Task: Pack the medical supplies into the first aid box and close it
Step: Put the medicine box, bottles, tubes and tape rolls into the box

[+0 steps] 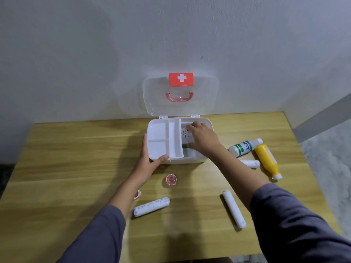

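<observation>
The box is sitting open at the back of the tabletop, its clear lid standing upright against the wall. A white tray is lying across the box's left part, its compartments looking bare. The left hand is steadying the box at its front left corner, thumb hooked over the rim, so its grip is wrapping the box edge. The right hand is reaching down into the right part of the box, fingers spread over a clear packet with printed lettering; whether that grip is pinching the packet or merely pressing it flat, I cannot tell.

Packing is looking early. Only that packet seems to be inside, and most supplies are waiting outside. Right of the box, a white bottle with a green label and a yellow bottle are lying on their sides, touching, with a small roll just beside them, partly hidden by the right forearm. Near the front, two bandage rolls are lying well apart: one left, one right. A pink tape spool is sitting just in front of the box, and a second spool is peeking from behind the left forearm.

Left to do, by my reckoning: all seven loose items going in, then the lid coming down.
</observation>
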